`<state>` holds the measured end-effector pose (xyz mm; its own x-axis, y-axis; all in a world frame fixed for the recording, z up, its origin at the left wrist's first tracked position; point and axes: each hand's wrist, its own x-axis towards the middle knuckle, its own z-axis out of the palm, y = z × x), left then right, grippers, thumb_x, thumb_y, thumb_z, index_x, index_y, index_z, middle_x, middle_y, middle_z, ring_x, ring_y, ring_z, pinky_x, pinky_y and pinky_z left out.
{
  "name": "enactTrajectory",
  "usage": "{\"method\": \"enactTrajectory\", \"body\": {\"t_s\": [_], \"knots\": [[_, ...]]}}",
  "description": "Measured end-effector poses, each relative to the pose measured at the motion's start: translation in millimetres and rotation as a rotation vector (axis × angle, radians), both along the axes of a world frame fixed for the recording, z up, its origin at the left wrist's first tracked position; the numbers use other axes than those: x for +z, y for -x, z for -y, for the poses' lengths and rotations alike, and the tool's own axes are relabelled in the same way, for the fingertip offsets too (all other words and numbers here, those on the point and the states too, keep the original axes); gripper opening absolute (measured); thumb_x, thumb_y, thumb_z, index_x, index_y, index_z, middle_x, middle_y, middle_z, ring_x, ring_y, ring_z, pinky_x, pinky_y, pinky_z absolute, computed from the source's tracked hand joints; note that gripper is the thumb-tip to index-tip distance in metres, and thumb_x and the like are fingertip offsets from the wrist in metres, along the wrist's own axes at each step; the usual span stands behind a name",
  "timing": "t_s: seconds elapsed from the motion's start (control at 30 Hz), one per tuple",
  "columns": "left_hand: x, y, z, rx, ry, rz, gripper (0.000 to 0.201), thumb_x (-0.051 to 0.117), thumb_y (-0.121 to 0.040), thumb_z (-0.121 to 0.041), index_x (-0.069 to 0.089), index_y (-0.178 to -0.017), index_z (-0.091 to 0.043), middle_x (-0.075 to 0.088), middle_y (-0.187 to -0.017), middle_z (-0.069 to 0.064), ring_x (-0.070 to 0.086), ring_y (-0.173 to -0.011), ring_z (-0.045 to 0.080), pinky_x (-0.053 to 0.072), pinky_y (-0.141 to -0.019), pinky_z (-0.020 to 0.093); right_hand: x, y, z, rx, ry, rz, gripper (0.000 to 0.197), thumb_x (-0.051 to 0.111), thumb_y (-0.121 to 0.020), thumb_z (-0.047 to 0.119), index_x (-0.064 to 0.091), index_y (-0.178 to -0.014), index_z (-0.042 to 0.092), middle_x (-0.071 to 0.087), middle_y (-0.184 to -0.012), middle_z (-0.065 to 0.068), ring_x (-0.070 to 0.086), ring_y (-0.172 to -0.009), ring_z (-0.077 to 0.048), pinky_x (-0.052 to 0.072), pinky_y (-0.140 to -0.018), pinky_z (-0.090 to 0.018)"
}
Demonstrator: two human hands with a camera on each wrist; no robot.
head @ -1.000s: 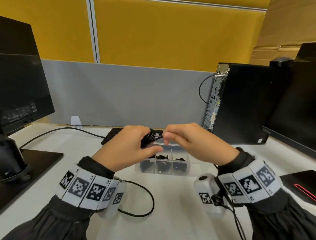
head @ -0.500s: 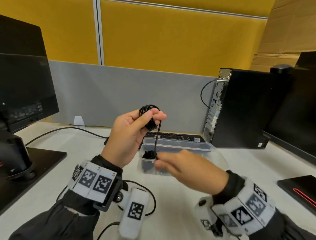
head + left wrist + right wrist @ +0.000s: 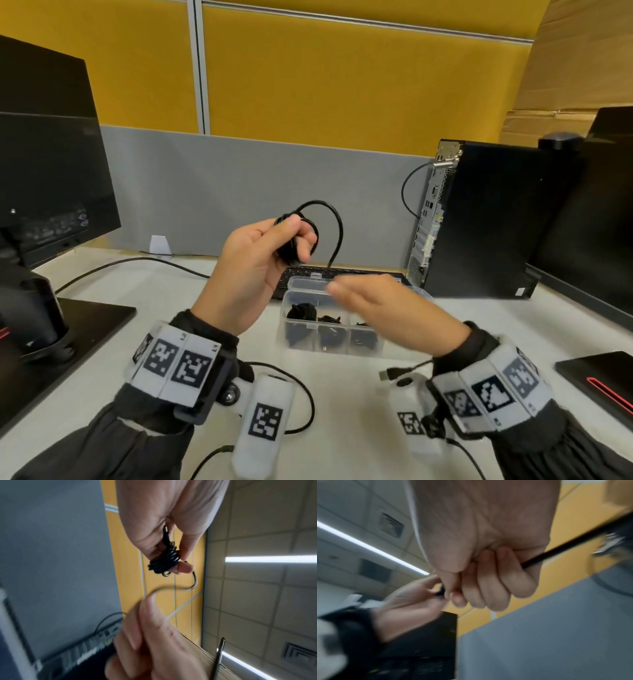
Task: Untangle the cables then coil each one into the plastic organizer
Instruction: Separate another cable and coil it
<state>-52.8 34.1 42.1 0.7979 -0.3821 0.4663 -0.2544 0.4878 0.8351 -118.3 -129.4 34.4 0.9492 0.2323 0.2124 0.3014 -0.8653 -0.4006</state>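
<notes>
Left hand (image 3: 255, 263) is raised at 12 o'clock above the organizer (image 3: 346, 337), fingers curled round a tight coil of black cable (image 3: 295, 240). Right hand (image 3: 383, 305) is blurred, fingers closed on the cable's free tail, just below the left. Since half a second ago the tail has gone from a straight drop to an arch over the coil, so another wrap is likely going on. The organizer sits on the desk (image 3: 342, 428) with cables already in its compartments; this coil looks nearly ready to drop in.
</notes>
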Motion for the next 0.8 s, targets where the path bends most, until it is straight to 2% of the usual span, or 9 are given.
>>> {"method": "enactTrajectory", "body": {"t_s": [0.07,0.17,0.27,0.37,0.47,0.57,0.63,0.7,0.8], "knots": [[2,-4,-7,0.04,-0.08,0.057,0.028,0.044,-0.093,-0.014,0.059,-0.073,-0.004,0.053,-0.053,0.004,0.053,-0.059,0.009,0.046,-0.064,0.015,0,-11,23,-0.156,-0.16,0.121,0.03,0.034,-0.1,0.038,0.047,-0.072,0.033,0.044,-0.069,0.019,0.04,-0.062,0.004,0.034,-0.068,-0.023],[-1,-1,-7,-0.084,-0.236,0.105,0.03,0.049,-0.09,-0.015,0.063,-0.065,-0.008,0.052,-0.05,0.006,0.051,-0.051,0.009,0.045,-0.059,0.014,7,-23,45,-0.358,-0.289,0.327,0.041,0.036,-0.1,0.034,0.031,-0.063,0.018,0.029,-0.059,0.001,0.027,-0.053,-0.011,0.023,-0.054,-0.029],[-4,10,-1,-0.308,-0.317,0.075,0.032,0.048,-0.085,-0.019,0.065,-0.059,-0.015,0.054,-0.047,0.005,0.049,-0.046,0.009,0.044,-0.057,0.014,9,-32,43,-0.426,-0.214,0.422,0.047,0.037,-0.1,0.032,0.023,-0.058,0.018,0.024,-0.054,0.001,0.023,-0.049,-0.013,0.02,-0.051,-0.032],[3,21,2,-0.368,-0.204,0.022,0.036,0.048,-0.086,-0.021,0.067,-0.055,-0.016,0.055,-0.045,0.001,0.05,-0.048,0.009,0.045,-0.056,0.014,2,-34,30,-0.39,-0.057,0.339,0.046,0.033,-0.1,0.036,0.03,-0.058,0.016,0.033,-0.053,0.0,0.033,-0.052,-0.016,0.025,-0.052,-0.032],[8,18,-1,-0.262,0.026,-0.014,0.034,0.049,-0.084,-0.02,0.07,-0.059,-0.011,0.061,-0.054,0.003,0.06,-0.06,0.008,0.049,-0.061,0.015,-11,-23,11,-0.126,0.073,0.074,0.043,0.032,-0.099,0.041,0.038,-0.06,0.022,0.041,-0.057,0.004,0.038,-0.053,-0.012,0.032,-0.052,-0.029],[2,3,0,-0.084,0.08,0.028,0.023,0.048,-0.086,-0.018,0.067,-0.083,-0.006,0.071,-0.076,0.003,0.066,-0.078,0.011,0.051,-0.073,0.019,-13,-4,-10,0.121,0.144,-0.008,0.037,0.03,-0.097,0.048,0.039,-0.068,0.027,0.042,-0.059,0.007,0.04,-0.055,-0.008,0.039,-0.062,-0.033],[-7,-5,4,0.106,-0.036,0.139,0.018,0.048,-0.093,-0.015,0.064,-0.094,-0.008,0.074,-0.087,0.002,0.067,-0.091,0.012,0.049,-0.082,0.022,-8,6,-15,0.168,0.193,0.043,0.033,0.029,-0.098,0.047,0.033,-0.069,0.031,0.039,-0.058,0.008,0.04,-0.056,-0.007,0.039,-0.062,-0.036],[-16,-9,7,0.295,-0.208,0.316,0.016,0.049,-0.096,-0.017,0.065,-0.096,-0.014,0.074,-0.09,-0.003,0.067,-0.095,0.009,0.049,-0.086,0.023,0,13,-16,0.15,0.256,0.158,0.031,0.026,-0.096,0.053,0.029,-0.074,0.032,0.037,-0.057,0.009,0.037,-0.054,-0.008,0.041,-0.059,-0.039],[-20,-9,6,0.371,-0.469,0.507,0.03,0.044,-0.092,-0.037,0.066,-0.082,-0.02,0.071,-0.075,-0.009,0.065,-0.076,0.009,0.049,-0.075,0.029,13,11,-9,0.01,0.205,0.454,0.028,0.022,-0.089,0.058,0.034,-0.08,0.034,0.035,-0.052,0.012,0.036,-0.051,-0.01,0.041,-0.051,-0.036]]}}
